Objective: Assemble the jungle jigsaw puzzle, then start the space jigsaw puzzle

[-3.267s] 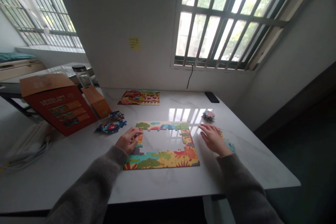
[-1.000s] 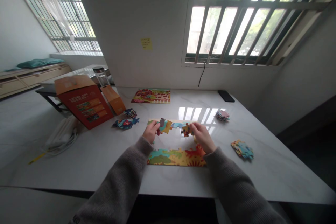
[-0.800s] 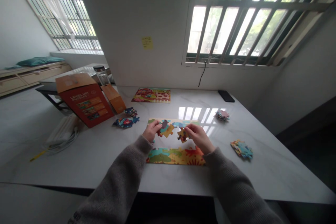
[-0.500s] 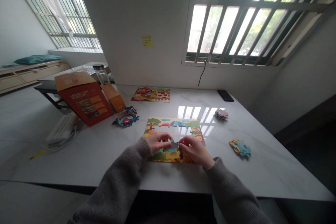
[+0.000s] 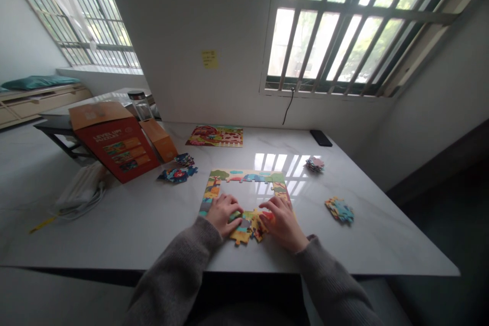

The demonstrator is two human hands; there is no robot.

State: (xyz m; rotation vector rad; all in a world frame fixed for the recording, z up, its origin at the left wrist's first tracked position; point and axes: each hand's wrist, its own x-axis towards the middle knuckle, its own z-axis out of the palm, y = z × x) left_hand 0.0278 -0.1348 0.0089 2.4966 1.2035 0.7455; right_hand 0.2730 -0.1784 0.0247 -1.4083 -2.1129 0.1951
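Observation:
A partly assembled jigsaw puzzle [image 5: 252,175] forms a colourful ring of joined pieces, with the white tabletop showing in its middle. Its near side is out of line; a yellow and grey cluster of pieces [image 5: 240,237] juts toward me between my hands. My left hand [image 5: 223,215] rests on the left part of that near side, fingers spread and thumb against the cluster. Over the right part, my right hand [image 5: 281,221] has its thumb and fingers apart, close to a red patch of puzzle. My palms and fingers hide the pieces beneath them.
To the right lie a yellow-blue pile of pieces [image 5: 340,210], a pinkish stack of pieces [image 5: 315,164] and a phone [image 5: 321,138]. A farm puzzle [image 5: 216,136] is at the back. On the left are dark blue pieces [image 5: 179,174], a red box [image 5: 118,145] and a power strip [image 5: 80,186].
My hands have moved apart from their pinch on a grey-patched piece. The puzzle's near side has come out of line, some pieces shifting toward me. The view has turned slightly right.

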